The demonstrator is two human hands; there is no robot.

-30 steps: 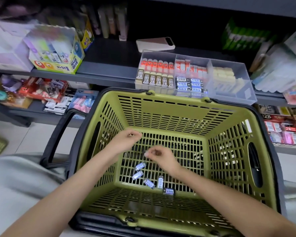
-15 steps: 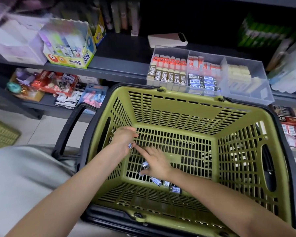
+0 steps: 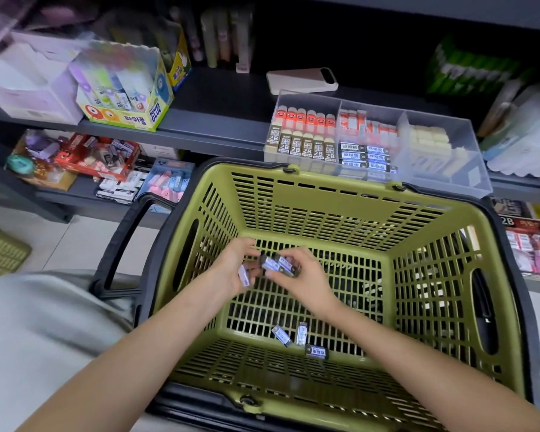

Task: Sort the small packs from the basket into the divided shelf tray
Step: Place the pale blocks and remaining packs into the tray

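A green plastic basket [image 3: 334, 194] sits in front of me below the shelf. Three small blue-and-black packs [image 3: 300, 336] lie on its floor near the front. My right hand [image 3: 303, 275] pinches two small packs [image 3: 278, 265] above the basket floor. My left hand [image 3: 234, 269] is beside it, fingers curled round another pack [image 3: 243, 275]. The two hands nearly touch. The clear divided tray [image 3: 449, 169] stands on the shelf behind the basket, holding rows of 2B packs, blue packs and pale erasers.
A glue display box [image 3: 128, 98] and a white box [image 3: 28, 85] stand on the shelf at left. A flat white device [image 3: 303, 81] lies behind the tray. Lower shelves hold mixed stationery. The basket's black handle [image 3: 128, 241] hangs at its left side.
My right hand went down to the basket floor, picked up two packs and lifted them toward my left hand. Fewer packs lie on the floor now. The camera moved closer.
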